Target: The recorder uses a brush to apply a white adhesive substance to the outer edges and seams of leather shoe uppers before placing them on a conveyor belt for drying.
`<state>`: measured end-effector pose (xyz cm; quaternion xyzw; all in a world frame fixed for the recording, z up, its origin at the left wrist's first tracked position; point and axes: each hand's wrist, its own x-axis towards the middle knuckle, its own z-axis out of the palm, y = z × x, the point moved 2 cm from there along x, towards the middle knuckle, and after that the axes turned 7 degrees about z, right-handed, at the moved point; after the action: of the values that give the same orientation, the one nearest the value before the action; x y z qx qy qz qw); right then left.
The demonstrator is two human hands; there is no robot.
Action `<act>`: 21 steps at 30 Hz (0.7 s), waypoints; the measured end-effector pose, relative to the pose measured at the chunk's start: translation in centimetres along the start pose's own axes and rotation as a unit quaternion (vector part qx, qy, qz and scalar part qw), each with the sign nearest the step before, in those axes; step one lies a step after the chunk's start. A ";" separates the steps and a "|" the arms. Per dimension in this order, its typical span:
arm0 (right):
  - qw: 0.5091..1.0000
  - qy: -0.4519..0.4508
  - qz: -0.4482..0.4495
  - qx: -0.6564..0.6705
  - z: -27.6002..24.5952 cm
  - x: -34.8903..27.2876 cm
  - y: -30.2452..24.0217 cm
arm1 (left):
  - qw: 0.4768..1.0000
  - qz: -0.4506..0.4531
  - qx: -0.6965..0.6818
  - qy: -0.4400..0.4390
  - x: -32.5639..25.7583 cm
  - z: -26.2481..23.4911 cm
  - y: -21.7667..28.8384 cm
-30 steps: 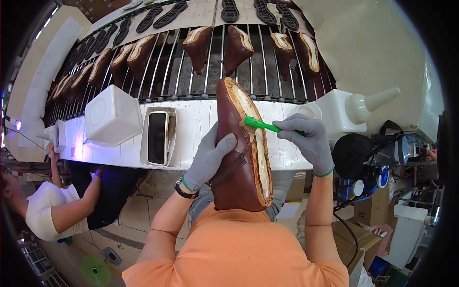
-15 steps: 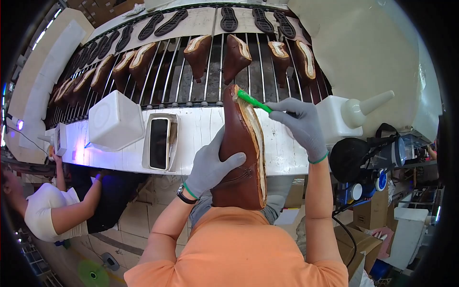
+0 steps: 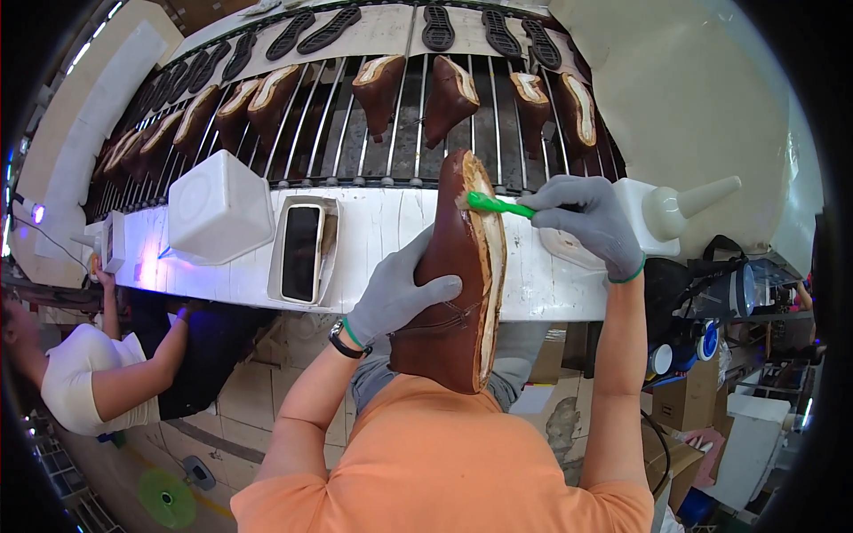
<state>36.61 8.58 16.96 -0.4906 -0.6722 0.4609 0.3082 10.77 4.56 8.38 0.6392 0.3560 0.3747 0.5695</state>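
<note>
Brown shoe, green brush

Head view: shoe held over near edge of white bench, underside turned rightward; left grip, gray-gloved, clasped around its side; right grip pinching the brush, tip against shoe's far end.

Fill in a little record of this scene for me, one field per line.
Left hand: grey-gloved, holding a brown boot, underside facing right
Right hand: grey-gloved, holding a green brush
Brush end: at the underside's rim, far end
White bench: white container, black-faced item in open box
Beyond: more boots, then black soles
Left side: person in pale top
</note>
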 end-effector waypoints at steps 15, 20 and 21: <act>0.992 -0.109 0.026 -0.055 0.8 -2.6 0.6 | 0.985 -0.022 -0.169 0.010 0.0 0.0 0.0; 0.988 -0.147 0.039 -0.020 2.1 -3.8 1.1 | 0.981 -0.007 -0.181 0.067 0.0 -0.3 -0.3; 0.987 -0.152 0.051 -0.011 2.3 -4.2 1.0 | 0.981 -0.010 -0.183 0.068 0.0 -0.3 -0.4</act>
<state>36.37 3.99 15.29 -0.4520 -0.6901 0.5380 0.1733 10.49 4.79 7.98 0.4938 0.3257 0.4706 0.6547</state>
